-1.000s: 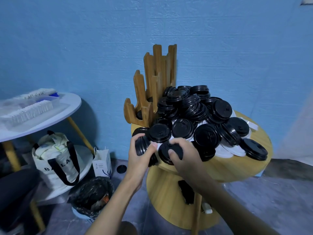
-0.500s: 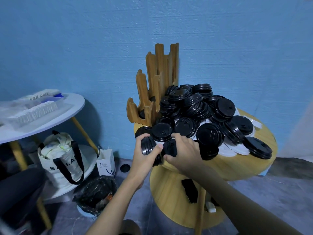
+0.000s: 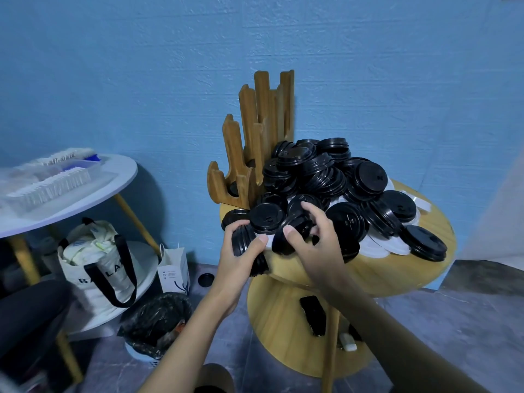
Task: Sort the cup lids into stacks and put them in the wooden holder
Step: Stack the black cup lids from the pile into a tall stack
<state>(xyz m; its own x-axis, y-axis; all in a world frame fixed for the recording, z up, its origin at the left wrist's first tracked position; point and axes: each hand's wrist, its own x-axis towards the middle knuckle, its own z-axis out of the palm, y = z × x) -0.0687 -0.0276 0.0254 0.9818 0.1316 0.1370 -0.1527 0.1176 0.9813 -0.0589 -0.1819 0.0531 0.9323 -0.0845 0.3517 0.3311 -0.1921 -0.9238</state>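
A heap of black cup lids (image 3: pixel 320 177) covers the round wooden table (image 3: pixel 397 273), with a few white lids (image 3: pixel 374 246) underneath at the right. The wooden holder (image 3: pixel 255 143) stands upright at the table's back left, with one black lid low in its slot. My left hand (image 3: pixel 241 256) grips a stack of black lids (image 3: pixel 243 242) on edge at the table's front left rim. My right hand (image 3: pixel 314 245) pinches a single tilted black lid (image 3: pixel 289 236) just right of that stack, thumb on its front and fingers over its top.
A white round table (image 3: pixel 85 188) with clear trays stands to the left. Beneath it sit a tote bag (image 3: pixel 96 265) and a small paper bag (image 3: pixel 173 273). A black-lined bin (image 3: pixel 156 321) is on the floor. One lid (image 3: pixel 206 279) lies on the floor. A phone (image 3: pixel 312 314) rests on the lower shelf.
My right hand lifted a single lid from the table edge and tilted it toward the stack in my left hand. The view has shifted closer.
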